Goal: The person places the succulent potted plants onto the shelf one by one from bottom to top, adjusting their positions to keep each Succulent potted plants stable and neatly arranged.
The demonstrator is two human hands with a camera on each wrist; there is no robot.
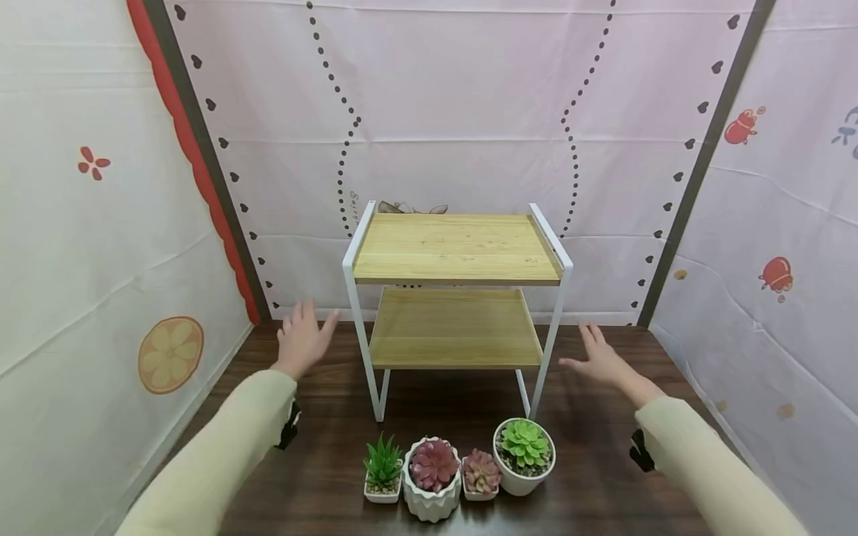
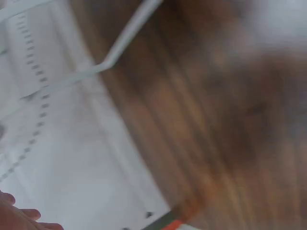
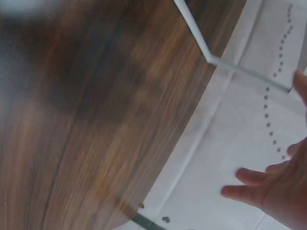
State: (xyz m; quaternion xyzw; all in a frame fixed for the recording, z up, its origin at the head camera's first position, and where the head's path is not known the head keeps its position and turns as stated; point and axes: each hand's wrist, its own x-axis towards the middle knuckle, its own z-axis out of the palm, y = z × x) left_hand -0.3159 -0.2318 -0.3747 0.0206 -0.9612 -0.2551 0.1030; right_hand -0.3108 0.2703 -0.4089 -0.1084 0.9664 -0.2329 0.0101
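Note:
A two-tier shelf (image 1: 456, 327) with light wood boards and a white metal frame stands upright between my hands. My left hand (image 1: 304, 342), fingers spread, is left of the frame and apart from it. On the other side, my right hand (image 1: 603, 361) reaches forward with its fingers extended, holding nothing. The right wrist view shows the right hand (image 3: 273, 191) with part of the white frame (image 3: 196, 33) beyond. Only a few fingertips of the left hand (image 2: 24, 215) appear in the left wrist view, which is blurred.
In front of the shelf, a row of potted succulents holds a spiky green plant (image 1: 383, 469), a dark red rosette (image 1: 434, 469), a small pink one (image 1: 481, 473) and a green one (image 1: 525, 447). Printed cloth (image 1: 456, 89) hangs around the dark wood table (image 1: 308, 476).

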